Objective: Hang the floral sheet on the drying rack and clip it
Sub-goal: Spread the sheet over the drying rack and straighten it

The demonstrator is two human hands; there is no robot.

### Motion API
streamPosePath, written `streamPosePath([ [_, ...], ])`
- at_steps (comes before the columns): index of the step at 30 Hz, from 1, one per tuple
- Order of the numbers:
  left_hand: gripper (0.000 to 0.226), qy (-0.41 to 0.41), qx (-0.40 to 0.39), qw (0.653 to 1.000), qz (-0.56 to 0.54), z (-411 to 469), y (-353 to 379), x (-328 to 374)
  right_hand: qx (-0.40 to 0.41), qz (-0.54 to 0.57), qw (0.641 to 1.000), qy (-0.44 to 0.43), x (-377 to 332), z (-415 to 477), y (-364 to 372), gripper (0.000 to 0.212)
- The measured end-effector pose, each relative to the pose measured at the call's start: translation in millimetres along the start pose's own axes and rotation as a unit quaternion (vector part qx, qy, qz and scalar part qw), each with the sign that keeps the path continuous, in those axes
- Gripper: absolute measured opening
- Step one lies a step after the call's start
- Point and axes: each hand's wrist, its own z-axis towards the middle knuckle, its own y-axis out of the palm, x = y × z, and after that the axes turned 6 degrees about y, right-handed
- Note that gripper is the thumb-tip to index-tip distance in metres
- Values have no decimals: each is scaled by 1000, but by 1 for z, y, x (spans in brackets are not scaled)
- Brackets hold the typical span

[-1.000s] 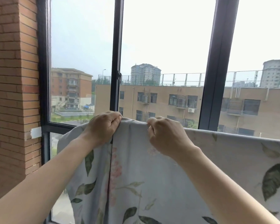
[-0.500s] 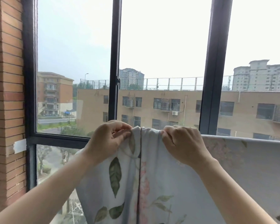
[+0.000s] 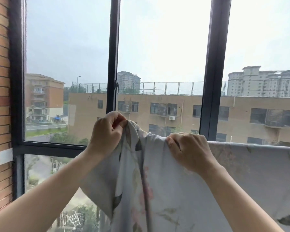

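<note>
Sheet draped at the window, both hands bunching its top edge

The floral sheet (image 3: 182,190) hangs in front of the window (image 3: 114,64), its top edge running level off to the right as if laid over a rail, though the rack itself is hidden under the cloth. The left hand (image 3: 107,131) is clenched on a gathered corner, lifted a little above the line; something red shows between its fingers, perhaps a clip, I can't be sure. The right hand (image 3: 186,148) pinches the top edge just beside it. From here I'd worry about the bunched end: if either grip lets go before it's fastened, the loose left portion could slide down, or a clip biting thick folds may pop off
</note>
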Motion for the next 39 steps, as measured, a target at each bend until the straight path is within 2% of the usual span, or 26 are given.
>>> streamPosePath([
  [2,13,2,-13,1000,29,-1,-9,-12,-1,5,1000,2,1,2,3,38],
  [6,21,-24,-107,992,65,-18,-20,-33,0,3,1000,-3,1,5,5,40],
  [8,20,-24,-104,993,46,-22,-21,-32,2,-1,1000,-6,1,4,6,43],
  [10,14,-6,-89,996,12,-20,-21,-24,1,-3,1000,-6,1,4,6,44],
  [12,4,30,-125,992,-9,-16,-19,-12,3,-6,1000,-8,1,5,6,44],
  [15,11,69,-167,983,1,-13,-11,-3,2,-3,1000,-10,4,4,6,41],
  [23,13,41,-132,990,-24,-9,1,1,8,-1,1000,-9,5,3,5,41],
  [28,9,66,-112,991,32,-7,7,3,7,-1,1000,-11,3,3,5,43],
  [33,9,52,-36,996,57,-3,3,-5,0,5,1000,-9,2,3,2,44],
  [39,6,65,-114,988,77,-16,-11,-23,3,24,1000,-10,-3,2,2,41],
])
